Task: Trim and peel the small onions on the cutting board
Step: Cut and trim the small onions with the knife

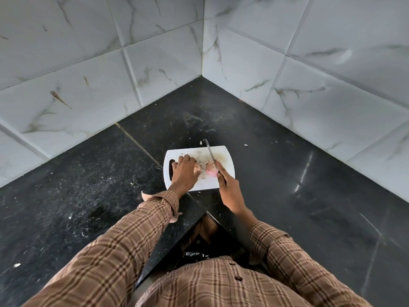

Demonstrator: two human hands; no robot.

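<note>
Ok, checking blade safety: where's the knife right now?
In the right hand, the knife angles up over the cutting board, beside the pink onion.

The cutting board (223, 151) is white, stained brownish at its middle. The peeled onion (211, 172) on it is pink. The counter (88, 173) is black with pale speckles. The wall tiles (88, 52) are white, veined grey-brown. The shirt sleeves (124, 240) are brown plaid.

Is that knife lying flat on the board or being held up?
Held up. The right hand grips the knife by its handle, blade angled away over the cutting board, tip reaching past the far edge.
</note>
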